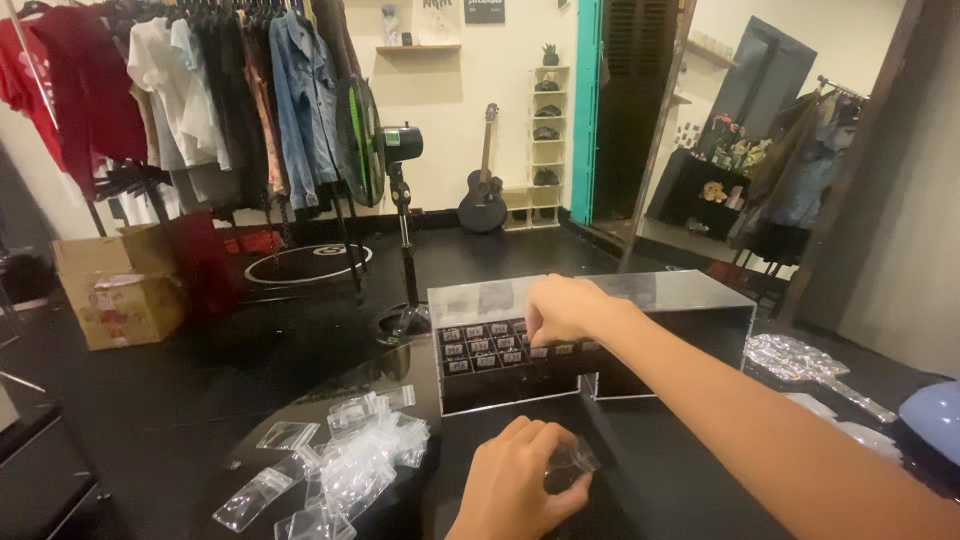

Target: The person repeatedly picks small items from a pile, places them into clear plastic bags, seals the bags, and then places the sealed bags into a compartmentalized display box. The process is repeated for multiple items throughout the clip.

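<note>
Fingers of my right hand (562,308) pinch down into the clear display case (690,292), onto small labelled pieces, too small to identify. I keep my left hand (515,482) closed on a small clear bag (572,460) just before the case, so the bag waits close to it.

Bag heap (350,465) left; case (590,335) ahead.

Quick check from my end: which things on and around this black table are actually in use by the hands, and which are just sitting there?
In use:
right hand reaching into the clear compartment case
left hand holding a small clear bag
pile of small clear bags

Lying about:
standing fan
guitar
cardboard boxes
clothes rack
</note>
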